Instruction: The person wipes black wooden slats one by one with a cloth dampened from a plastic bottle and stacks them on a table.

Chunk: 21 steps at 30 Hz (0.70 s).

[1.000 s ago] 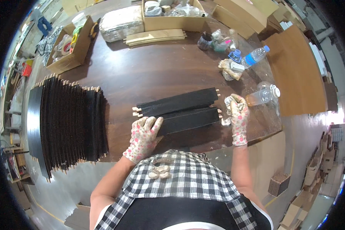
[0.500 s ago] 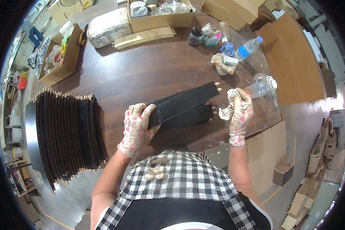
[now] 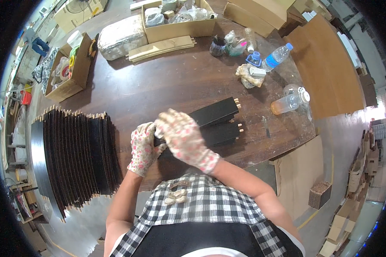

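Note:
A black board (image 3: 214, 112) with pale wooden dowels at its right end lies slantwise before me, partly over other black boards (image 3: 222, 133). My left hand (image 3: 141, 148), in a flower-patterned glove, is closed round the board's left end. My right hand (image 3: 182, 139), gloved alike and slightly blurred, crosses over to that same end, its fingers bent down on the board. A bit of white rag (image 3: 158, 133) shows beneath its fingers; the rest of the rag is hidden. At the left stands a long row of black boards (image 3: 73, 158), packed upright with dowels sticking out.
On the right of the brown table (image 3: 158, 81) lies a bottle with amber liquid (image 3: 286, 104). Behind it are a blue-capped water bottle (image 3: 278, 56) and a crumpled stained cloth (image 3: 249, 76). Cardboard boxes (image 3: 180, 29), a wrapped bundle (image 3: 122, 39) and pale wooden strips (image 3: 161, 49) line the far side.
My right hand has swung left with the white rag, from beside the amber bottle to the board's left end. The board has shifted and turned slightly; my left hand still holds it.

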### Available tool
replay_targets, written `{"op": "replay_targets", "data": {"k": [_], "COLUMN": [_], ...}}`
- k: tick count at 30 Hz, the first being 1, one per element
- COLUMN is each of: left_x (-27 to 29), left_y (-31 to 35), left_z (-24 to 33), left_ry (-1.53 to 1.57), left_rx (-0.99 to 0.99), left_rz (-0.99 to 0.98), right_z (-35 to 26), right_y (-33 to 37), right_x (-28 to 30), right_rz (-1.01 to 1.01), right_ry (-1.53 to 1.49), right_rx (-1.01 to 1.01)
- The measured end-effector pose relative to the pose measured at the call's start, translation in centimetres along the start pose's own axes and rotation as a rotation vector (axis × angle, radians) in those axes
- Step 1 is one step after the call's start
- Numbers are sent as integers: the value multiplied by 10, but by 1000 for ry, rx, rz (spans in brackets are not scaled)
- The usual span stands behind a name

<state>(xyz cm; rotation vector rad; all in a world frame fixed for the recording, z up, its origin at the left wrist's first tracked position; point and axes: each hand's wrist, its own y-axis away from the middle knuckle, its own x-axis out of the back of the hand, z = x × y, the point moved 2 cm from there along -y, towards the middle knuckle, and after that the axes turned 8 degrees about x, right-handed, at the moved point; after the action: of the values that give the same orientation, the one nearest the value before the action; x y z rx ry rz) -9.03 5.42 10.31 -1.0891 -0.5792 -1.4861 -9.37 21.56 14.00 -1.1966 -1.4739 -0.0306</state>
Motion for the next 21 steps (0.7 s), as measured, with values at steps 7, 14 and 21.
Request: {"op": "replay_targets", "data": {"k": [7,14,21], "left_x": [7,-2,-21], "left_y": [0,8,6], "left_z": [2,-18,-30], "left_ry": [34,445,647], "left_rx": [37,124,65], "left_rz": [0,41,64], "right_z": [101,173,29], "right_y": [68,107,23], "right_x": [35,92,-12], "right_rz": [-77,597,-288], "right_ry": [516,-475,311], "right_rx": [-177,-867,-55]}}
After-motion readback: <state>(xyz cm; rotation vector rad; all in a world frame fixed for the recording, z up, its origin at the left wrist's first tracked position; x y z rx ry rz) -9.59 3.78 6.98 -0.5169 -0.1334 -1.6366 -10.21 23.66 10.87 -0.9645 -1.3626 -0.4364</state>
